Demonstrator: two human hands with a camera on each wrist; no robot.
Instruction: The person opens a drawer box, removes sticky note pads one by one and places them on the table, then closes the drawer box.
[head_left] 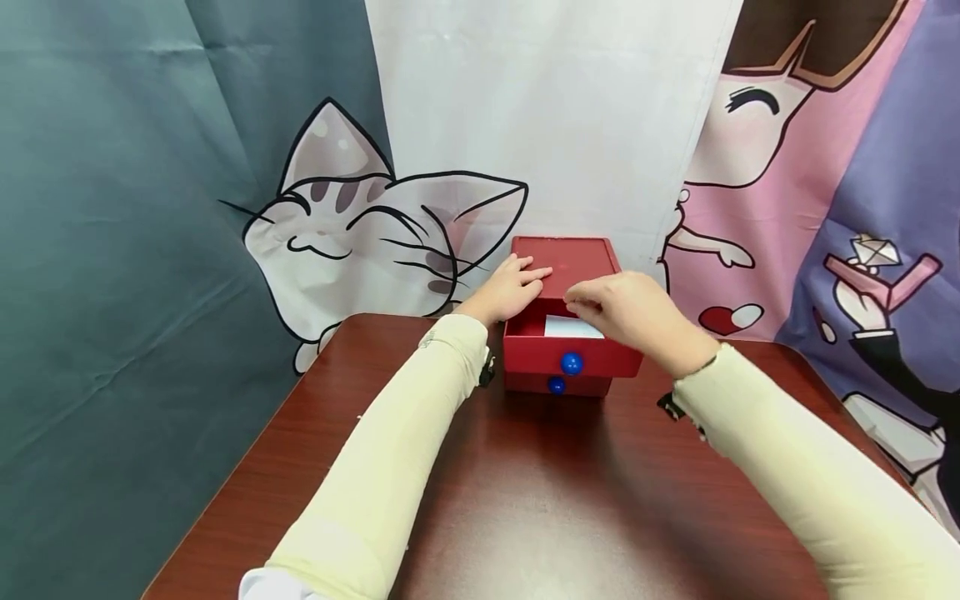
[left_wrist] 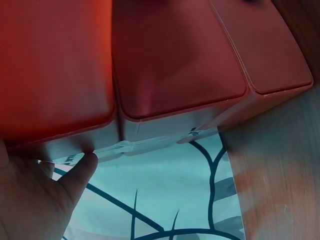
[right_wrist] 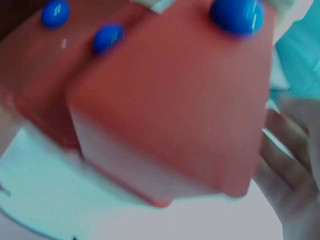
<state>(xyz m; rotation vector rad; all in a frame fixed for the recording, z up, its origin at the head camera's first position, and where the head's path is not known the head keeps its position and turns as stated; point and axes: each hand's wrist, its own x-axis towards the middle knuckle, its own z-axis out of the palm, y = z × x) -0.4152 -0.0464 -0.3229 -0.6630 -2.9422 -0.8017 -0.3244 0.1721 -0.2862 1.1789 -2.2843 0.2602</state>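
A small red drawer box (head_left: 577, 254) stands at the far middle of the table. Its top drawer (head_left: 600, 357) is pulled out and has a blue knob (head_left: 571, 363); a white card (head_left: 572, 328) lies inside. A second blue knob (head_left: 556, 385) sits on the drawer below. My left hand (head_left: 525, 279) rests flat on the box's top at its left edge. My right hand (head_left: 592, 302) hovers over the pulled-out drawer with fingers loosely bent, and nothing shows in its grasp. The left wrist view has the red box (left_wrist: 175, 65) up close. In the blurred right wrist view, fingers (right_wrist: 290, 170) reach beside the box (right_wrist: 175, 100).
The dark brown table (head_left: 540, 500) runs toward me from the box, with its edges at left and right. A hanging cloth with a cartoon cat (head_left: 360, 225) and other drawn figures stands right behind the box.
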